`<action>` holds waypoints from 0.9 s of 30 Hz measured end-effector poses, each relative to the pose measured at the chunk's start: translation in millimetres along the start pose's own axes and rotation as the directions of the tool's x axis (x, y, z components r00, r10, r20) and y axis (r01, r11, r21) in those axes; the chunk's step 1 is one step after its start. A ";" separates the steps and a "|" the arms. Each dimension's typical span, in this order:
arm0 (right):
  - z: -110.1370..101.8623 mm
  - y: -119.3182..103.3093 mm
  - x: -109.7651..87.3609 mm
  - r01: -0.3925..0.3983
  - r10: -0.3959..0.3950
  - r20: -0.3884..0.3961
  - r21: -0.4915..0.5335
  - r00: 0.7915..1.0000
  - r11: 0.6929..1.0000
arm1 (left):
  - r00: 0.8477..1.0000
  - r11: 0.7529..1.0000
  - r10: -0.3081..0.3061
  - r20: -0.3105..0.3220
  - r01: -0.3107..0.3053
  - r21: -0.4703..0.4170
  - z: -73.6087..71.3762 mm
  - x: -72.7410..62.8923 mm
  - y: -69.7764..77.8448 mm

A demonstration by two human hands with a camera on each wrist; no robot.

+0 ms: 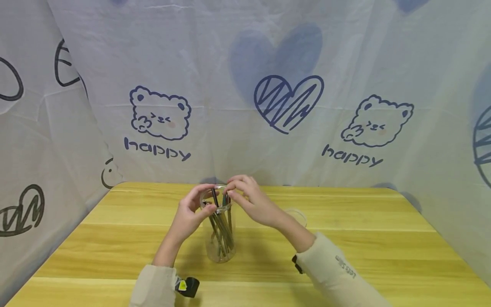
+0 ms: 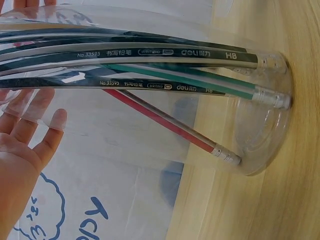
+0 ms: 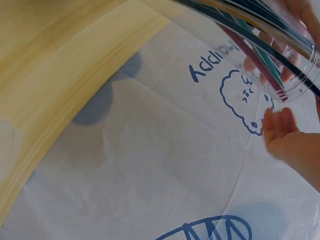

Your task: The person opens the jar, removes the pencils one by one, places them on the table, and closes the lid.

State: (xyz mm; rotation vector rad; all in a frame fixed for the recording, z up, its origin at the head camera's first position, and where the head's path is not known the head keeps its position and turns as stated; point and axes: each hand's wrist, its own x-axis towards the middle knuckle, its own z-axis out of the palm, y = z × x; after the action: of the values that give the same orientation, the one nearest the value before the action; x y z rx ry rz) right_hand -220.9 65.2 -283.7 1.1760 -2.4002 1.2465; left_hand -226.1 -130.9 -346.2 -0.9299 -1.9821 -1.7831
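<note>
A clear plastic jar (image 1: 219, 256) stands upright on the table, holding several pencils (image 1: 220, 232). My left hand (image 1: 190, 211) grips the jar near its rim, thumb on the near side and fingers round the far side. In the left wrist view the pencils lean inside; most are dark green marked HB, one is lighter green (image 2: 215, 82), one red (image 2: 165, 120). My right hand (image 1: 251, 200) is at the rim's right side, fingers loosely bent beside the pencil tops. The right wrist view shows a dark pencil (image 3: 287, 62) reaching past the jar's mouth.
A round clear lid (image 1: 298, 216) lies on the wooden table (image 1: 345, 256), right of the jar and partly behind my right wrist. A white cloth (image 1: 215, 128) printed with bears and hearts hangs along the table's back edge and sides.
</note>
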 end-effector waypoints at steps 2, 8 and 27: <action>-0.6 0.4 1.6 0.031 -0.029 -0.066 0.032 0.997 0.999 | 1.000 1.000 -0.006 -0.003 0.006 -0.003 0.2 0.0 0.3; -1.0 0.2 3.5 0.074 -0.042 -0.169 0.193 0.985 0.978 | 1.000 1.000 -0.023 -0.011 0.023 -0.003 0.4 -0.2 0.3; -9.8 -5.2 3.9 0.147 -0.036 -0.245 0.456 0.969 0.878 | 1.000 1.000 0.015 0.001 -0.015 -0.017 0.2 -0.4 -1.5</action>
State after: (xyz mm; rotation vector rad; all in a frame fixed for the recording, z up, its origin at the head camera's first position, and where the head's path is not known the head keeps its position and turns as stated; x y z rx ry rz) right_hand -221.5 68.7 -272.5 1.1617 -1.9031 1.8888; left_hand -226.8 -130.9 -347.7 -0.9485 -1.9590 -1.7944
